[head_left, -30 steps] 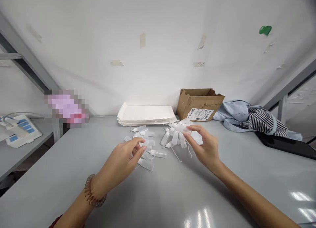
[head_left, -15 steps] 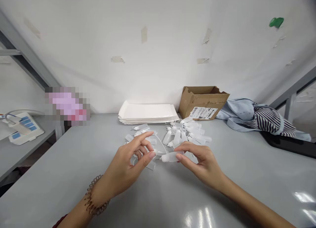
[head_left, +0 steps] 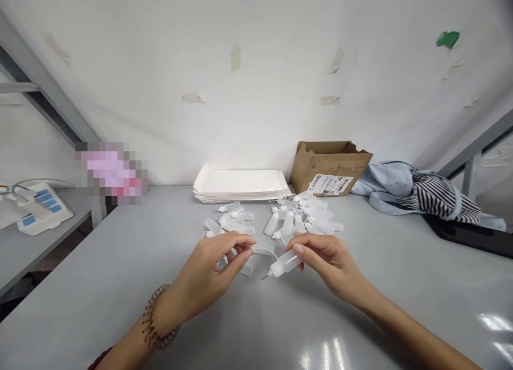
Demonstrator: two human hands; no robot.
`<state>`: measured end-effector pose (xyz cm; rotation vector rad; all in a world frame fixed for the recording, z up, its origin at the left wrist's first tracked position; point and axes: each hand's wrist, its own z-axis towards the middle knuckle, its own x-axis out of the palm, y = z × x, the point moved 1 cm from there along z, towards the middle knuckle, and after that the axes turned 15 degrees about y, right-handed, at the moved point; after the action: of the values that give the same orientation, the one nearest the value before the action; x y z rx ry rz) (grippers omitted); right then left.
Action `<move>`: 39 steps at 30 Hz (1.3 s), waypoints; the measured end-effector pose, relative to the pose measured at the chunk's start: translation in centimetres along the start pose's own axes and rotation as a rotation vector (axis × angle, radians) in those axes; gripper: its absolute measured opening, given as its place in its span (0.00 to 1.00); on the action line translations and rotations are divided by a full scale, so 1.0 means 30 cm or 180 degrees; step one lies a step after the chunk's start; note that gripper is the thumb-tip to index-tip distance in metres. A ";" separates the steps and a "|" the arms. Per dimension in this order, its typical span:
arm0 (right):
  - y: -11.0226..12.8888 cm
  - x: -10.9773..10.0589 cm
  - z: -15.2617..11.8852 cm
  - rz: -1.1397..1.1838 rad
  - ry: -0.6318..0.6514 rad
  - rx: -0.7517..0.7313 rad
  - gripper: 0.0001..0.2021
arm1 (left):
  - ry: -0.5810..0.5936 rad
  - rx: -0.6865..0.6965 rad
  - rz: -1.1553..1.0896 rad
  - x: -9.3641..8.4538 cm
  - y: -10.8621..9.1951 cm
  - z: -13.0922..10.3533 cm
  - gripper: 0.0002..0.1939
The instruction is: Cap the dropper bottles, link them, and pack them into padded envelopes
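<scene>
Between thumb and fingers, my right hand (head_left: pixel 326 263) grips a translucent needle-tip squeeze bottle (head_left: pixel 289 261). Its thin metal needle points left and slightly down, uncovered. A white strap (head_left: pixel 269 248) curves from the bottle's neck to my left hand (head_left: pixel 222 268). The left thumb and fingertips are pinched on the strap's end, where the small cap is mostly hidden by the fingers. Just behind my right hand lies a pile of similar bottles (head_left: pixel 298 220). Another loose group of bottles (head_left: pixel 234 215) lies behind my left hand, partly covered by it.
A stack of white trays (head_left: pixel 242 184) rests against the wall. Right of it stands an open cardboard box (head_left: pixel 331 167), then a bundle of blue and striped cloth (head_left: pixel 417 191) on a black object (head_left: pixel 468 233). A white device (head_left: pixel 46 209) sits on the left side surface.
My right hand has tilted the bottle so its needle now points down-left and shows plainly. My left fingers have closed into a pinch on the strap's end and moved slightly lower.
</scene>
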<state>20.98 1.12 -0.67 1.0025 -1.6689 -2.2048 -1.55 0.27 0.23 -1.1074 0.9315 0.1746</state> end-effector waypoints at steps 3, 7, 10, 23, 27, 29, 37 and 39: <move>-0.003 -0.008 0.001 0.0176 -0.0252 0.0109 0.14 | 0.0118 -0.0057 -0.0093 0.006 0.003 0.003 0.08; -0.008 -0.015 0.002 0.0204 -0.0516 0.0200 0.16 | 0.0295 -0.0182 -0.0232 0.013 0.003 0.004 0.07; -0.013 -0.015 0.004 0.0241 -0.0639 0.0217 0.15 | 0.0342 -0.0236 -0.0205 0.016 -0.004 0.004 0.07; -0.001 0.009 0.007 0.0216 -0.0564 0.0188 0.14 | 0.0275 0.0247 -0.0018 0.040 -0.023 -0.005 0.08; 0.000 0.005 0.007 0.0197 -0.0557 0.0194 0.14 | 0.0265 0.0220 -0.0018 0.038 -0.027 -0.008 0.08; 0.000 0.004 0.006 0.0186 -0.0546 0.0184 0.14 | 0.0261 0.0203 -0.0025 0.037 -0.027 -0.007 0.08; 0.002 0.004 0.003 0.0083 -0.0516 0.0172 0.14 | 0.0252 0.0228 -0.0022 0.036 -0.026 -0.005 0.09; 0.003 0.003 0.003 0.0019 -0.0517 0.0147 0.14 | 0.0255 0.0227 -0.0026 0.036 -0.025 -0.007 0.08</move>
<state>20.84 1.12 -0.60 0.8477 -1.7952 -2.3091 -0.58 -0.60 -0.05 -1.0584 0.9971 0.0902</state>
